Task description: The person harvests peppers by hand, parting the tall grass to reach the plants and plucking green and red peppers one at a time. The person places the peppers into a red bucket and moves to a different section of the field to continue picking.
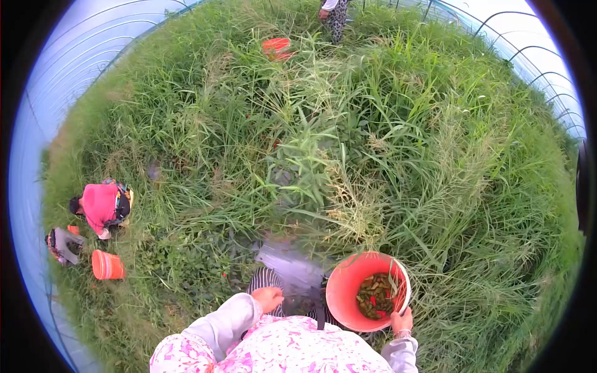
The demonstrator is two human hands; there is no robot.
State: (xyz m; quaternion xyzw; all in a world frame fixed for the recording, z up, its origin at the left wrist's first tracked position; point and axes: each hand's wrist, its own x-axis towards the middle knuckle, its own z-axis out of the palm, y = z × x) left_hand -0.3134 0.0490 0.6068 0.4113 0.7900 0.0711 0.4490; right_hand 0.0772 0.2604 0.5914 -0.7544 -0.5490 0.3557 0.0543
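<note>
My right hand is closed on the rim side of a red bucket, where a pale handle runs along the edge. The bucket is tilted so its inside faces me. Green and a few red peppers lie in its bottom. My left hand is in front of my striped trouser leg, fingers curled in, with nothing visible in them. Its fingertips are partly hidden. Low leafy plants grow to the left of my legs.
Tall grass surrounds me inside a hooped plastic tunnel. A person in pink bends at the left near an orange-red bucket. Another person stands far ahead, near a red bucket. Plastic sheeting covers ground before me.
</note>
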